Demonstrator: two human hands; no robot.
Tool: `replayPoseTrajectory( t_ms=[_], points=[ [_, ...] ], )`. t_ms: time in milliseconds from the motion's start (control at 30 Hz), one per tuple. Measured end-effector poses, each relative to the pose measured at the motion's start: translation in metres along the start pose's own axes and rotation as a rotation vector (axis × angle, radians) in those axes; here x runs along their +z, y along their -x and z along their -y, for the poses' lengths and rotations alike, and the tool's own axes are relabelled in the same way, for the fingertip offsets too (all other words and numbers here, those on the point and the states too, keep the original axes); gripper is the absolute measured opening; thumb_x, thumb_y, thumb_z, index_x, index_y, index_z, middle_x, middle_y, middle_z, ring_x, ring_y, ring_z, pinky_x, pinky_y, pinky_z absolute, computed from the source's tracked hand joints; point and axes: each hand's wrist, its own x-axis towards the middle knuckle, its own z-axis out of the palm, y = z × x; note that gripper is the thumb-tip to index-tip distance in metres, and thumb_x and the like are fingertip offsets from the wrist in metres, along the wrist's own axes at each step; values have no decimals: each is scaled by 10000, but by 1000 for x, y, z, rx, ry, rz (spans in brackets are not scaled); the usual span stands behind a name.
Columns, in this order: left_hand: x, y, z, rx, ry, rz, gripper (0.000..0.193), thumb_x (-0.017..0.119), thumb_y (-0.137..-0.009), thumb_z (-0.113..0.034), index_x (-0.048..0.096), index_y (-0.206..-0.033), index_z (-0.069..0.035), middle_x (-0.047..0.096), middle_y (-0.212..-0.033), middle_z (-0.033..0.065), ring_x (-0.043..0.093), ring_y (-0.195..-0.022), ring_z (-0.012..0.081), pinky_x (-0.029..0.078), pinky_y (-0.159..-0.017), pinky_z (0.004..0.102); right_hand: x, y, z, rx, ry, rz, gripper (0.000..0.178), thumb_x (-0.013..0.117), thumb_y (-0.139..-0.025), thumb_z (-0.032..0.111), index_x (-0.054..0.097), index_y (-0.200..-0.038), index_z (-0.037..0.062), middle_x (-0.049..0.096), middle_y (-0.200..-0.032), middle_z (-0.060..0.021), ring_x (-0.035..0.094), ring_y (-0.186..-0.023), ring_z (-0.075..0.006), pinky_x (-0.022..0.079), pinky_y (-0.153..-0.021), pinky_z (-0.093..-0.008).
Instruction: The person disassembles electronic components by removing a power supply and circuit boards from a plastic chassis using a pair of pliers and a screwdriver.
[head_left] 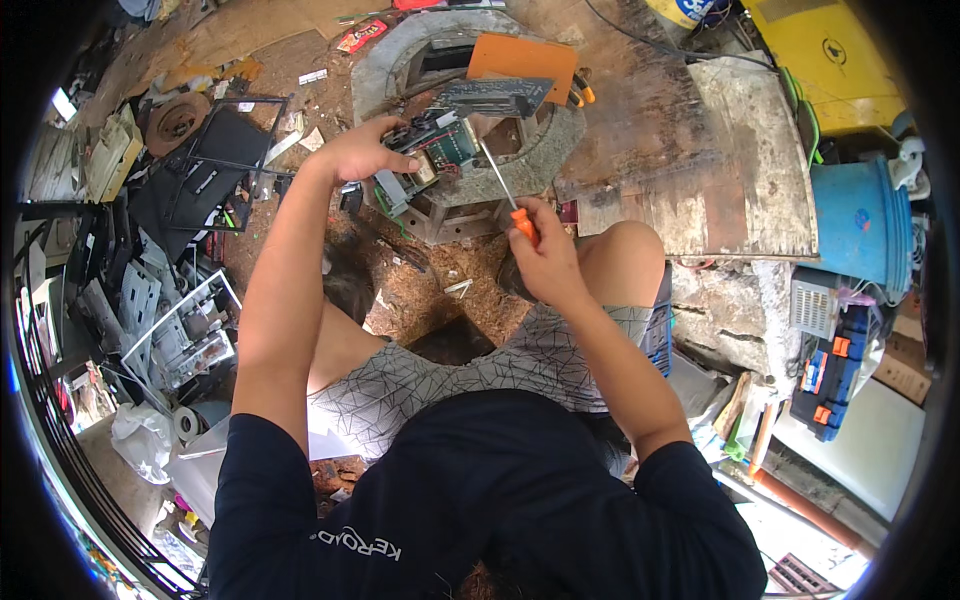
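My right hand point(545, 255) is closed around the orange handle of a screwdriver point(523, 228). Its long metal shaft points up and left, and the tip ends close to an opened electronic unit with a green circuit board point(455, 147). My left hand point(365, 152) grips the unit's left side, fingers bent over its edge. The unit rests tilted on a grey eight-sided stand point(545, 160) in front of me. A dark slab with metal parts point(500, 97) rises at its far side; whether it is joined to the unit I cannot tell.
Behind the unit lies an orange panel point(520, 60), with orange-handled pliers point(583, 92) at its right. Scrap metal and dark frames point(170, 320) are heaped on the left. A worn wooden board point(745, 170), blue bucket point(860, 225), yellow case point(830, 60) and blue toolbox point(835, 375) stand right.
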Motion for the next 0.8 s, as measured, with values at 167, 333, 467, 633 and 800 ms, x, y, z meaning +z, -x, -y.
replayPoseTrajectory(
  t_ms=[167,333,467,633,800],
  points=[
    [10,-5,12,4,40,-6,925,790,-720,-419,388,-1417,38,513,-1368,229,501,-1258,311,388,-1041,368,-39,-1,26,60,201,110,381,586,-872,185,552,-1212,16,661,-925,-213,654,-848,-347,504,-763,-394],
    [9,5,-5,-46,125,36,929,798,-725,-433,389,-1417,31,525,-1345,224,510,-1236,300,413,-1011,368,-39,-5,20,155,156,140,390,585,-883,192,560,-1230,16,664,-971,-192,650,-891,-314,494,-805,-372],
    [10,3,1,-90,158,23,917,779,-760,-425,332,-1472,-56,585,-1223,116,566,-1015,193,482,-745,333,-32,-5,21,177,103,161,378,588,-900,179,559,-1238,12,659,-1028,-151,637,-946,-248,482,-848,-337],
    [10,9,-3,-104,229,34,928,779,-763,-438,327,-1469,-39,601,-1190,112,579,-951,178,485,-728,322,-30,-3,29,153,89,185,384,578,-907,183,551,-1253,18,650,-1021,-156,633,-928,-246,482,-832,-339],
    [13,2,6,-131,223,17,895,775,-773,-431,358,-1443,-9,607,-1162,99,578,-921,162,484,-710,308,-21,-5,37,98,70,219,391,576,-897,186,555,-1251,21,654,-1021,-176,643,-920,-279,488,-825,-354]
  ],
)
